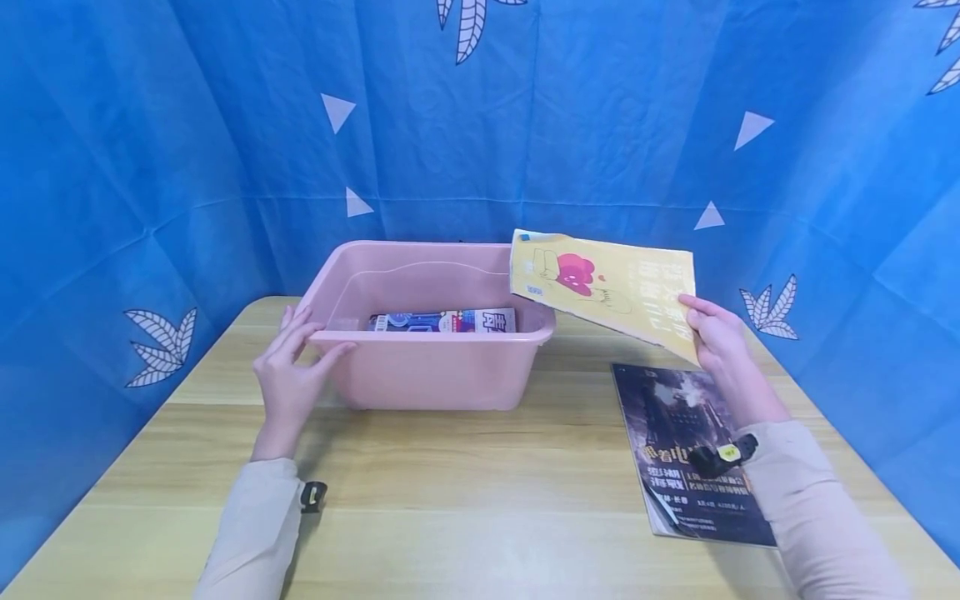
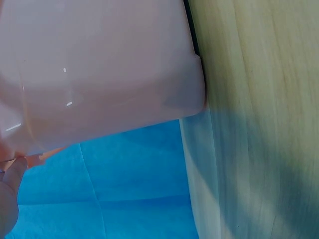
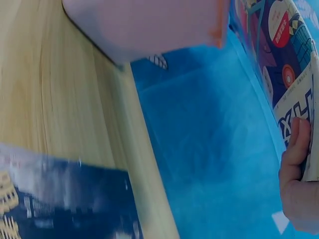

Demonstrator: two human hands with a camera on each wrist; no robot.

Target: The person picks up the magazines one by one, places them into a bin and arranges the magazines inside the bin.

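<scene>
Overhead, from the head camera, I see my right hand (image 1: 716, 333) pinching the yellow magazine (image 1: 607, 283) by its near edge, held in the air with its far corner over the right rim of the pink plastic tub (image 1: 427, 367). My left hand (image 1: 292, 371) rests with straight fingers against the tub's left front corner, steadying it. A blue-covered magazine (image 1: 442, 321) already lies in the tub, and a dark magazine (image 1: 690, 450) lies on the worktop (image 1: 480, 492) under my right wrist. I judge the grip thin: held by one edge, the yellow magazine could sag and catch on the rim.

From the left wrist, only a fingertip (image 2: 10, 194) shows at the tub's wall (image 2: 99, 69), so the tub could slide if pushed.

From the right wrist, my fingers (image 3: 296, 149) curl over the magazine's edge (image 3: 294, 74); a loose pinch might let it slip out.
</scene>
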